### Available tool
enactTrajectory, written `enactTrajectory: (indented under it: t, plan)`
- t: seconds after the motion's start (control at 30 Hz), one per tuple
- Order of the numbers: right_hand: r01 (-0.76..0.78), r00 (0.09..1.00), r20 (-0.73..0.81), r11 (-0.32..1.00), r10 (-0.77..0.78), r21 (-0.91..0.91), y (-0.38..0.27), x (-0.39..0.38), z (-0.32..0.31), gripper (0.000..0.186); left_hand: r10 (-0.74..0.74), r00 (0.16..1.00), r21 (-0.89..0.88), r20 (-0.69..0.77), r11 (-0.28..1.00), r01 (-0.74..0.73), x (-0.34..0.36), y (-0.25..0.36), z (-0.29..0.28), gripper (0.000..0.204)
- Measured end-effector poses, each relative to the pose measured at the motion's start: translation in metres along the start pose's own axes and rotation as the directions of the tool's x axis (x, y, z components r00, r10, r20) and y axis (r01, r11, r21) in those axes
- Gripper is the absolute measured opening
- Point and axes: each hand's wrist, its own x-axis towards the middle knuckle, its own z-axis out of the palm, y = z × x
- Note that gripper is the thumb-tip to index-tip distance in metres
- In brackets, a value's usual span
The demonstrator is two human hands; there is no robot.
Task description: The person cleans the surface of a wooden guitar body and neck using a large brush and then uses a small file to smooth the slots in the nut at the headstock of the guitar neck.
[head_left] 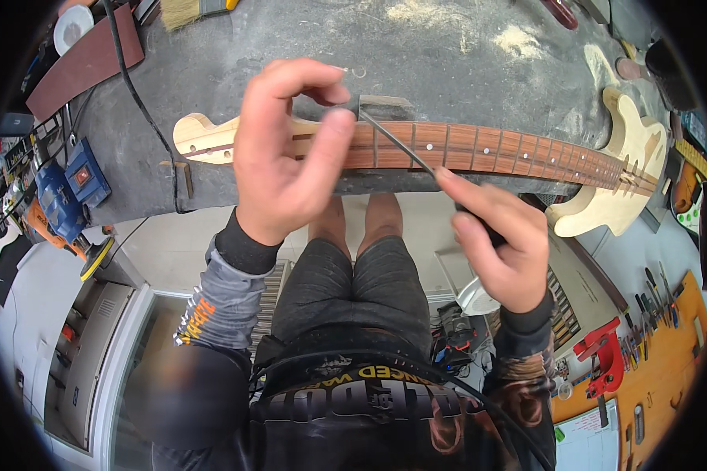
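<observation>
A guitar neck with a rosewood fretboard (487,149) lies across the grey bench, its pale headstock (196,140) to the left and a pale unfinished body (620,208) at the right. My left hand (287,157) is over the neck near the headstock, fingers curled but apart from the thumb, nothing visible between them; whether it touches the wood is unclear. My right hand (499,239) grips a slim metal file (401,145) by its dark handle, with the blade slanting across the fretboard toward a small grey-brown block (381,102) behind the neck.
The grey bench (236,39) has sawdust, a black cable (137,102) and a brush (188,16). Blue power tools (59,196) sit at left. Red clamp-like tool (601,353) and several hand tools on an orange board (668,377) are at lower right. My legs stand below the bench edge.
</observation>
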Motion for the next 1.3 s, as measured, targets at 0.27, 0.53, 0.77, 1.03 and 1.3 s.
enactTrajectory:
  t: [0.27,0.53,0.77,1.03,1.3]
  plan:
    - [-0.329,0.926,-0.059,0.873,0.373,0.360,0.027,-0.027,0.004,0.043,-0.003,0.989,0.138,0.145,0.990,-0.017,0.005,0.003,0.001,0.046]
    - [-0.139,0.985,-0.107,0.989,0.133,-0.057,0.024,-0.013,0.011,0.046,0.041,0.996,0.164,0.077,0.985,-0.053,0.006,0.003,0.005,0.044]
    - [-0.306,0.939,-0.065,0.906,0.338,0.291,0.025,-0.016,0.013,0.049,0.059,0.998,0.195,0.028,0.979,-0.063,0.007,0.002,0.007,0.041]
    - [-0.062,0.996,-0.072,0.975,0.047,-0.213,0.015,0.002,0.007,0.049,0.075,0.997,0.152,0.019,0.985,-0.078,0.010,0.003,0.010,0.040]
    - [-0.031,0.991,-0.134,0.999,0.028,-0.026,0.005,-0.014,0.040,0.051,-0.287,0.958,-0.093,-0.017,0.954,0.284,-0.063,0.052,0.014,0.019]
